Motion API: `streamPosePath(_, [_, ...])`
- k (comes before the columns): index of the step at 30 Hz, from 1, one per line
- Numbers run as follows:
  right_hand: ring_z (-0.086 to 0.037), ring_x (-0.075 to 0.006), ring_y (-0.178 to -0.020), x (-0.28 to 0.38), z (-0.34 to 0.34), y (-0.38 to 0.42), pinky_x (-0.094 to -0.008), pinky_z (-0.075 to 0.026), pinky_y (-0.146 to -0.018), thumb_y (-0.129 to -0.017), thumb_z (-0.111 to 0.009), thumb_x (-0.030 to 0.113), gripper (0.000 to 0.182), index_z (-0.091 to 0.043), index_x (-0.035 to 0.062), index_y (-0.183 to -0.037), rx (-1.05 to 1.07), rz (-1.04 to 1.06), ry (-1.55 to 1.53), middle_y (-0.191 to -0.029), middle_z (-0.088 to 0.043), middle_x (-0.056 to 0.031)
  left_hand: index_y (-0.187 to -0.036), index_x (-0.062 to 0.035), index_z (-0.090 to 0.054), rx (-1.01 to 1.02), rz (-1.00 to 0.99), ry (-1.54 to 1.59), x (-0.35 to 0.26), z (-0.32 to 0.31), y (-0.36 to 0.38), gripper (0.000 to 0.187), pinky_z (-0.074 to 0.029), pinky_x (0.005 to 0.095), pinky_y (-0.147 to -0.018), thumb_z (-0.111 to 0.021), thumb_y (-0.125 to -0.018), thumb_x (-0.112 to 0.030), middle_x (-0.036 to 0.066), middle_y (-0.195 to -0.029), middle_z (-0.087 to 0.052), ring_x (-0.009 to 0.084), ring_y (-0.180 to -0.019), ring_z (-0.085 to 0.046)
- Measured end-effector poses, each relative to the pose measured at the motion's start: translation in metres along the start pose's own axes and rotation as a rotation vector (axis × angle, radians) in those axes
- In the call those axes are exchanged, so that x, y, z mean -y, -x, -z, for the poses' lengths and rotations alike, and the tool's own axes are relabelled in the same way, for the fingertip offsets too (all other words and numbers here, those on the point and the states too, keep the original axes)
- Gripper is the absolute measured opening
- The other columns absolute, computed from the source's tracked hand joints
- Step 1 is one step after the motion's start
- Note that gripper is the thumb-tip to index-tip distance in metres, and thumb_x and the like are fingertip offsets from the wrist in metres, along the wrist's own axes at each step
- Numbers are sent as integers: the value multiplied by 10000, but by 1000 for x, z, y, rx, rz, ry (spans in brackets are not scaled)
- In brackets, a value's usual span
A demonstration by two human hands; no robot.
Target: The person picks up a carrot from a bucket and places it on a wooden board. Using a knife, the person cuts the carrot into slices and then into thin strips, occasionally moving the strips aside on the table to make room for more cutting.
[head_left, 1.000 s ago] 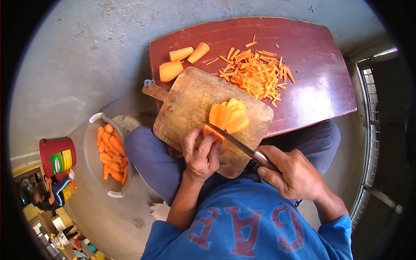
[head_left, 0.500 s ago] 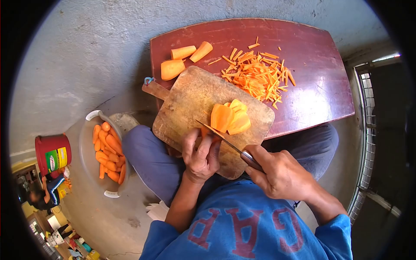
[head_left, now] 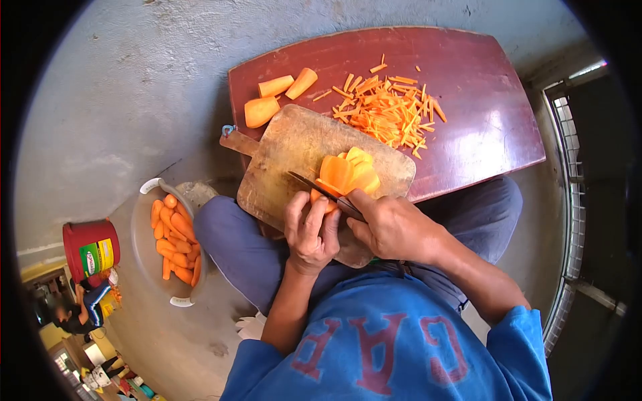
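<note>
On the worn wooden cutting board (head_left: 281, 154), my left hand (head_left: 309, 234) pins down a carrot piece (head_left: 324, 200), its fingers curled close to the blade. My right hand (head_left: 394, 227) grips the handle of a knife (head_left: 317, 187), whose dark blade lies across that piece, pointing up and left. Several thin carrot slices (head_left: 348, 170) fan out just beyond the blade. Past the board's far edge, a heap of carrot sticks (head_left: 391, 113) rests on the red table (head_left: 481, 100). The board lies partly on the table and partly over my lap.
Three thick carrot chunks (head_left: 262, 111) sit at the table's left. On the floor to the left, a plastic tub (head_left: 144, 247) holds several peeled carrots (head_left: 175, 237). Beyond it are a red bucket (head_left: 92, 248) and a person (head_left: 80, 311). A wall (head_left: 154, 80) runs behind the table.
My right hand has moved left and up with the knife, and the blade now reaches further across the carrot piece. My left hand keeps its hold. The whole view has shifted slightly.
</note>
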State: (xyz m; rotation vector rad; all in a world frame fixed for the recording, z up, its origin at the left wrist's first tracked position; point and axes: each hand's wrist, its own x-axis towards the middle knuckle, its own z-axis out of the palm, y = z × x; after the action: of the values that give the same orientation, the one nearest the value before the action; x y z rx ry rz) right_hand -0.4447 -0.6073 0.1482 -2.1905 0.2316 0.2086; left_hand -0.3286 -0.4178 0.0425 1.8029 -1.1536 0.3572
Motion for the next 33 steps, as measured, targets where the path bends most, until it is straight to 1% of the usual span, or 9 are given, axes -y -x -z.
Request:
streamPosePath(1, [-761, -571, -818, 2, 2, -1, -645, -606, -761, -1091, -700, 196, 323, -587, -78, -1221, -13, -5, 0, -838, -742, -352, -1389, -21, -724, -2, -2, 3, 2, -1, 0, 405, -608, 506, -945, -874, -1017, -77, 260, -1336, -661, 431, -1121, -705])
streamPosePath(4, [-769, -558, -860, 1, 7, -4, -609, -621, -788, -1096, -703, 211, 316, -623, -79, -1193, -38, 34, -3, -879, -756, -340, -1392, -18, -723, -8, -1, 37, 1, -1, -3, 397, -607, 499, -941, -868, -1029, -91, 253, -1321, -658, 419, -1120, -702])
streamPosePath(7, [-798, -420, -950, -15, 5, -13, -519, -603, -830, -1110, -720, 202, 312, -645, -48, -1282, -235, 187, -275, -1004, -751, -309, -1392, -16, -724, 0, 4, 51, 1, 0, -3, 385, -606, 490, -947, -858, -1043, -111, 251, -1315, -658, 412, -1113, -698])
streamPosePath(10, [-783, -337, -1012, 5, 42, 0, -464, -589, -870, -1124, -710, 197, 331, -667, -32, -1359, -37, -55, -210, -1083, -746, -283, -1389, -9, -722, 3, 38, 48, -2, 3, -2, 374, -603, 485, -962, -844, -1061, -141, 253, -1316, -662, 409, -1116, -692])
streamPosePath(11, [-790, -389, -984, 12, 44, 9, -490, -586, -853, -1116, -706, 188, 348, -664, -13, -1397, -47, -62, -190, -1058, -745, -283, -1389, -8, -721, -4, 40, 58, -1, 2, -2, 375, -603, 486, -965, -842, -1062, -144, 254, -1317, -662, 409, -1120, -692])
streamPosePath(15, [-780, -478, -918, 24, 40, 43, -526, -587, -794, -1094, -719, 170, 362, -659, -18, -1397, -111, 16, -128, -982, -743, -268, -1401, -8, -712, -21, 50, 98, -1, 1, -4, 377, -590, 487, -972, -831, -1064, -129, 251, -1318, -663, 400, -1124, -678])
streamPosePath(19, [-776, -495, -859, 36, 42, 61, -516, -603, -765, -1076, -749, 139, 388, -643, -24, -1412, -53, -16, -120, -909, -752, -239, -1402, -8, -707, -20, 62, 121, 0, 1, -4, 372, -574, 477, -958, -823, -1063, -106, 234, -1317, -656, 385, -1112, -666])
streamPosePath(25, [-788, -489, -832, 41, 41, 70, -518, -625, -713, -1058, -774, 109, 397, -633, -36, -1400, -34, -12, -25, -904, -772, -235, -1357, -5, -738, -31, 34, 70, 0, 2, -1, 350, -566, 483, -950, -846, -1031, -73, 215, -1288, -657, 390, -1101, -663])
streamPosePath(33, [-762, -524, -830, 51, 40, 53, -587, -605, -698, -1085, -739, 127, 277, -586, -48, -1236, 19, -32, 1, -891, -755, -304, -1324, 5, -752, -57, 7, 58, 0, -1, -4, 351, -568, 496, -943, -862, -992, -27, 210, -1314, -665, 409, -1102, -671])
